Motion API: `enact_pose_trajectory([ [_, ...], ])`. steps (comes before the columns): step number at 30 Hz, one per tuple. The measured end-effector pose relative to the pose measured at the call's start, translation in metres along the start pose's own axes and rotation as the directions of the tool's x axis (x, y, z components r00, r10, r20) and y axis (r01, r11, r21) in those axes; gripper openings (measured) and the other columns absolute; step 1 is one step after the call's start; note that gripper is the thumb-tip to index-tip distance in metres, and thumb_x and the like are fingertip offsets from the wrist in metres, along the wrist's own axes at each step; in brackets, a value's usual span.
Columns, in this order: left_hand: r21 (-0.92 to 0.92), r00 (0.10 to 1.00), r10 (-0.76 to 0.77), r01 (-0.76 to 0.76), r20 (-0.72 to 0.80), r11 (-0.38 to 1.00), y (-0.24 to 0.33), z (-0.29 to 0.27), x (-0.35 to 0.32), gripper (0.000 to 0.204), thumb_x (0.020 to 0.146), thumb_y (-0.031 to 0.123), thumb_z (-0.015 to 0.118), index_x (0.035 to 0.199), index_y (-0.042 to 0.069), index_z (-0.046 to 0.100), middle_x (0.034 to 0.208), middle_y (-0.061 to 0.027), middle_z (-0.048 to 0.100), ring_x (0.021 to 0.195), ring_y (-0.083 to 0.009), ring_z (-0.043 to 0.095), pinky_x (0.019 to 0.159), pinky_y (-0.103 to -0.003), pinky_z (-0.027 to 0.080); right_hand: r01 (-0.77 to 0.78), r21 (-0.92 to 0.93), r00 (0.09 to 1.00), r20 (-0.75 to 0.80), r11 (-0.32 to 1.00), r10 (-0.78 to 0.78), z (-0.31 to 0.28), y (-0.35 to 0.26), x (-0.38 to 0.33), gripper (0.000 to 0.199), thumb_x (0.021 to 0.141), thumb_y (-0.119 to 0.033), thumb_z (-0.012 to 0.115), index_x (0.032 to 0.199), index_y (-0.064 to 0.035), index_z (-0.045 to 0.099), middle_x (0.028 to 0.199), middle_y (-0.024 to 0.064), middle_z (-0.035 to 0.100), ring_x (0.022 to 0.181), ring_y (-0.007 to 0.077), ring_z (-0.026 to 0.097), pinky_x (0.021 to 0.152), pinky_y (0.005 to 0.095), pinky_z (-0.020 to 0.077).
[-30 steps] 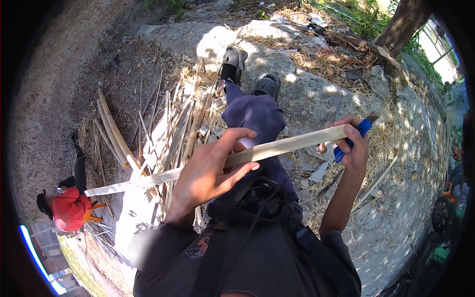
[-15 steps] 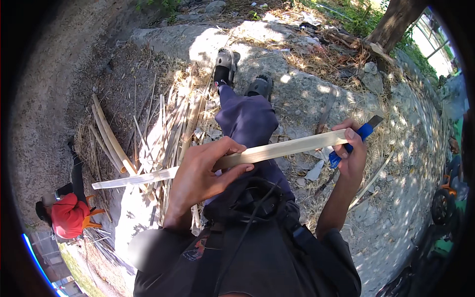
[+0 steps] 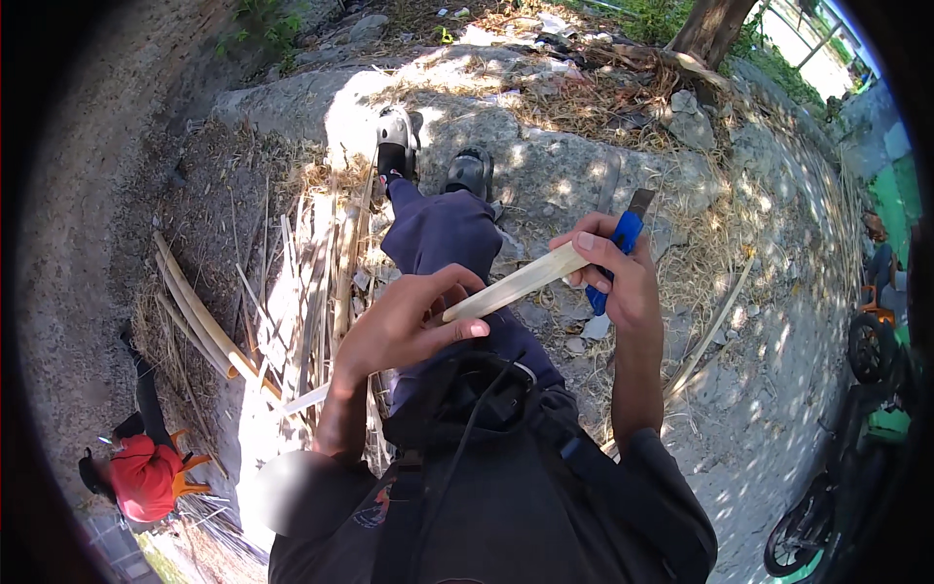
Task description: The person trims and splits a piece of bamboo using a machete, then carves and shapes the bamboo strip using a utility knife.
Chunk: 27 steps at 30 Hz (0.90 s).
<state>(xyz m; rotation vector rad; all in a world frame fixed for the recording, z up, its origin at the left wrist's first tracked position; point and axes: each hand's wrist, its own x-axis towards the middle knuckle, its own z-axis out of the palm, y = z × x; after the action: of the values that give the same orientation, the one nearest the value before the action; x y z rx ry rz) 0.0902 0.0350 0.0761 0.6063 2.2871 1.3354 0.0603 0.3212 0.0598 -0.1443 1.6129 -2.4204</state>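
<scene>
A pale split bamboo strip point(image 3: 530, 280) slants across in front of my body, its right end higher. My left hand point(image 3: 394, 321) is closed around the strip, thumb below and fingers above; the part behind my palm is hidden, and the far end shows again past my wrist. With thumb and fingers, my right hand point(image 3: 623, 268) pinches the strip's right end. That same hand also holds a blue-handled knife point(image 3: 628, 230), its short dark blade pointing up and away from the strip.
Bamboo strips point(image 3: 316, 282) lie heaped left of my legs, beside curved split pieces point(image 3: 199, 311). A person in red point(image 3: 146, 477) sits on an orange chair point(image 3: 191, 475) at lower left. Stone ledge point(image 3: 574, 175) and tree trunk point(image 3: 712, 34) lie ahead; a motorbike point(image 3: 803, 535) stands at right.
My right hand has moved left with the knife and strip end, and the strip now slopes more steeply. The knife blade points more upright. The whole view has shifted a little.
</scene>
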Motion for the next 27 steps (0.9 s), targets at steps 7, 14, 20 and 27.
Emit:
enact_pose_trajectory([
  [7,-0.326,0.977,-0.021,0.091,0.213,0.941,0.001,0.023,0.028,0.036,0.105,0.037,0.063,0.116,0.003,0.06,0.074,0.0001,0.059,0.063,-0.005,0.054,0.056,-0.025,0.042,-0.028,-0.051,1.0,-0.01,0.998,0.028,0.007,0.013,0.007,0.02,0.095,-0.016,0.069,0.094,0.0032,0.071,0.091,0.0153,0.076,0.057,0.0049,0.057,0.047,0.0186,0.0374],
  [14,-0.416,0.997,0.075,-0.074,-0.013,0.907,0.0,0.039,0.034,0.031,0.113,0.031,0.046,0.105,0.003,0.057,0.068,0.0016,0.047,0.061,-0.0061,0.042,0.056,-0.028,0.036,0.201,-0.044,0.977,-0.06,0.979,-0.204,0.008,0.013,0.012,0.04,0.104,-0.036,0.059,0.11,0.0024,0.066,0.073,-0.0007,0.056,0.059,0.0027,0.039,0.053,0.021,0.0302],
  [20,-0.445,1.0,-0.002,0.006,0.009,0.896,0.021,0.014,0.023,0.033,0.113,0.032,0.045,0.099,0.004,0.053,0.065,0.002,0.046,0.054,-0.0051,0.044,0.05,-0.026,0.035,0.245,-0.049,0.968,-0.047,0.968,-0.247,0.006,0.017,-0.005,0.043,0.11,-0.041,0.047,0.105,-0.0003,0.061,0.076,-0.0007,0.05,0.067,0.0046,0.04,0.057,0.0221,0.0282],
  [27,-0.56,0.968,-0.148,0.239,0.203,0.793,0.028,-0.043,0.022,0.031,0.114,0.036,0.036,0.107,0.007,0.043,0.053,-0.0014,0.044,0.039,-0.0127,0.054,0.034,-0.024,0.039,0.334,-0.245,0.929,-0.081,0.91,-0.362,0.022,0.016,-0.003,0.034,0.111,-0.033,0.05,0.1,-0.0007,0.058,0.078,0.0042,0.057,0.066,0.0068,0.049,0.06,0.0237,0.0404],
])
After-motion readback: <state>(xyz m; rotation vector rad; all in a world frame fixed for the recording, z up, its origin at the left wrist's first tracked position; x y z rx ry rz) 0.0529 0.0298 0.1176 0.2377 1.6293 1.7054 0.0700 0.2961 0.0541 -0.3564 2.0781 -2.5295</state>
